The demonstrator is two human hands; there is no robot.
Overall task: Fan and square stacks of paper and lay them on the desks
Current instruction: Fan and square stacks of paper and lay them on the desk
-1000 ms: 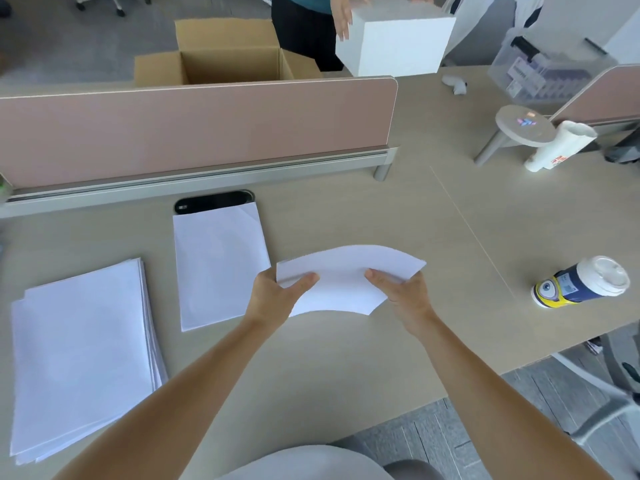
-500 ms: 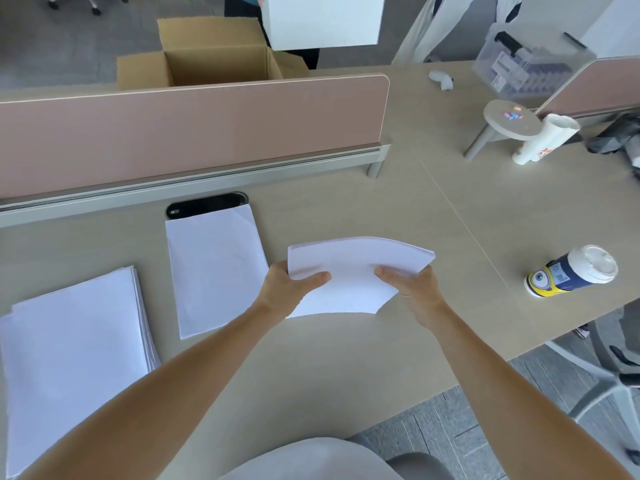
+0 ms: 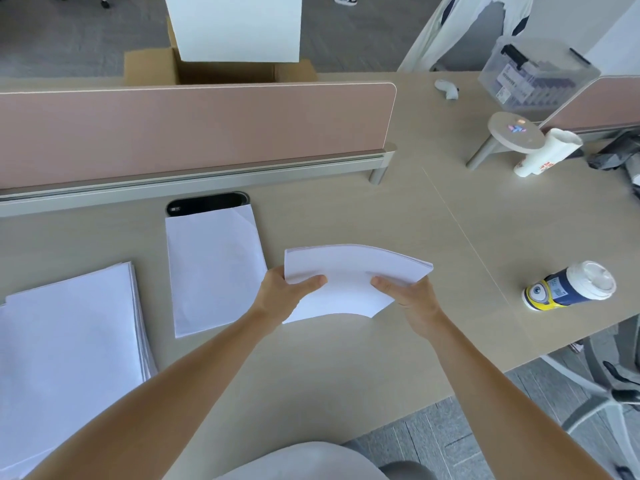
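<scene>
The fingers of your left hand (image 3: 282,294) curl round the left end of a thin stack of white paper sheets (image 3: 346,271), thumb on top. The fingers of your right hand (image 3: 414,301) grip its right end the same way. The stack bows upward between them, over the pale wood-grain tabletop (image 3: 346,375). Just left of your left fingers a squared white paper stack (image 3: 211,271) lies flat, and farther left sits a larger, looser white pile (image 3: 65,341). Well right of your right fingers, a lidded paper cup with a yellow cartoon sleeve (image 3: 568,287) lies on its side.
</scene>
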